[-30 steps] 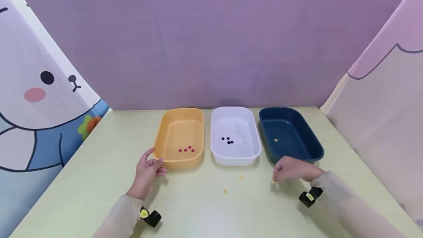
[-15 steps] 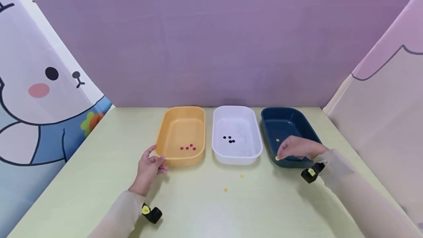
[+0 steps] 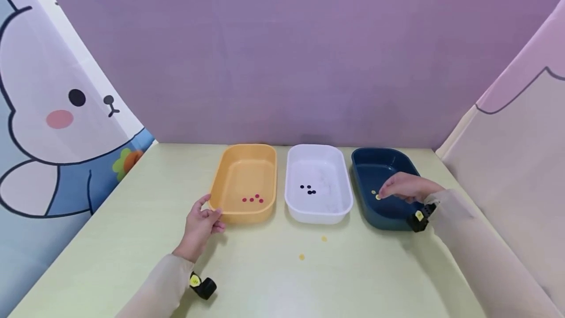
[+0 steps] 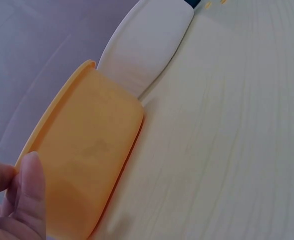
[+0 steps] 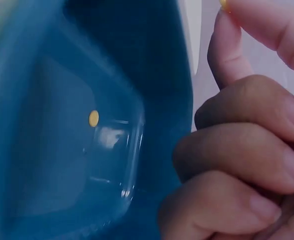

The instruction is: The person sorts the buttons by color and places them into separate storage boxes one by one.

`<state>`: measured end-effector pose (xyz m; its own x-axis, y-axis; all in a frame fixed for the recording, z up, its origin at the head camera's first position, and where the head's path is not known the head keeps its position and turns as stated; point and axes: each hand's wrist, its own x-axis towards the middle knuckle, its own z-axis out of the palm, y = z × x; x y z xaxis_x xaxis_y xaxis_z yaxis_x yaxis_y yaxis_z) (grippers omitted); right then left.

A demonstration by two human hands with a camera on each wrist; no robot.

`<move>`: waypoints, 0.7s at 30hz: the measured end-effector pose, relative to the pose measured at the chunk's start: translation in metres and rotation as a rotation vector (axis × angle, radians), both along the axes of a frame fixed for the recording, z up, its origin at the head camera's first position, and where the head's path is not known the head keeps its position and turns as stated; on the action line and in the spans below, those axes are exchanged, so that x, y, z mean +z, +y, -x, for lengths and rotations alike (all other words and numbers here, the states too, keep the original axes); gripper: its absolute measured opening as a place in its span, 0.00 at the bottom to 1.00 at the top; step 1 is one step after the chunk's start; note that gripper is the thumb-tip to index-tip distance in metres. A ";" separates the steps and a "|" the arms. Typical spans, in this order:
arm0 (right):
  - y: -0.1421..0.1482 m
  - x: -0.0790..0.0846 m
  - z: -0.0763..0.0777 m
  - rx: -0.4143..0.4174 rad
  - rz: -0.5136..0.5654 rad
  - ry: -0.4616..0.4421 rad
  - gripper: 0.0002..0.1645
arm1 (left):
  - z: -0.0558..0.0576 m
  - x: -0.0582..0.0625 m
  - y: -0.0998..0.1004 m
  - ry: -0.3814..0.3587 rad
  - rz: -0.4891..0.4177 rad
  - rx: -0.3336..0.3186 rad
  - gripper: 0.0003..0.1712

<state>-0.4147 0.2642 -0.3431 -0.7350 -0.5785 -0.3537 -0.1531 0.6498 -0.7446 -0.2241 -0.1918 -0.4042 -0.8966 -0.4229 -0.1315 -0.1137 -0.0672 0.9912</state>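
Note:
My right hand [image 3: 405, 186] is over the dark blue tray [image 3: 383, 222], pinching a small yellow button [image 3: 378, 197] between thumb and index finger. In the right wrist view, that button [image 5: 223, 4] shows at the fingertips and the other fingers are curled in. Another yellow button [image 5: 93, 118] lies on the blue tray's floor. With thumb and index finger, my left hand [image 3: 198, 229] grips the rim at the near left corner of the orange-yellow tray [image 3: 246, 217]. Two more yellow buttons, a nearer one [image 3: 302, 257] and a farther one [image 3: 324, 238], lie on the table.
Several red buttons [image 3: 251, 199] lie in the orange-yellow tray. A white tray [image 3: 319, 217] stands between the other two, with several black buttons [image 3: 310, 192] in it. Behind the pale table [image 3: 256, 283] hangs a purple cloth [image 3: 282, 53]; printed cloths close both sides.
My right hand has lifted the yellow button from the table in front of the blue tray and carried it over the rim into the tray. My left hand keeps its grip on the orange-yellow tray.

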 end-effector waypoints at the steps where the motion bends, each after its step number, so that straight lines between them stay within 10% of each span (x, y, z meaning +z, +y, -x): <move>1: 0.001 -0.001 0.002 -0.006 0.000 -0.003 0.13 | 0.000 0.000 0.000 -0.002 0.002 0.000 0.35; 21: 0.008 -0.003 0.037 -0.084 -0.060 0.014 0.17 | 0.002 0.004 0.002 -0.007 0.016 -0.008 0.36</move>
<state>-0.4522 0.2719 -0.3457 -0.7854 -0.4924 -0.3750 -0.1065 0.7044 -0.7018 -0.2257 -0.1901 -0.4002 -0.8989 -0.4181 -0.1308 -0.1208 -0.0503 0.9914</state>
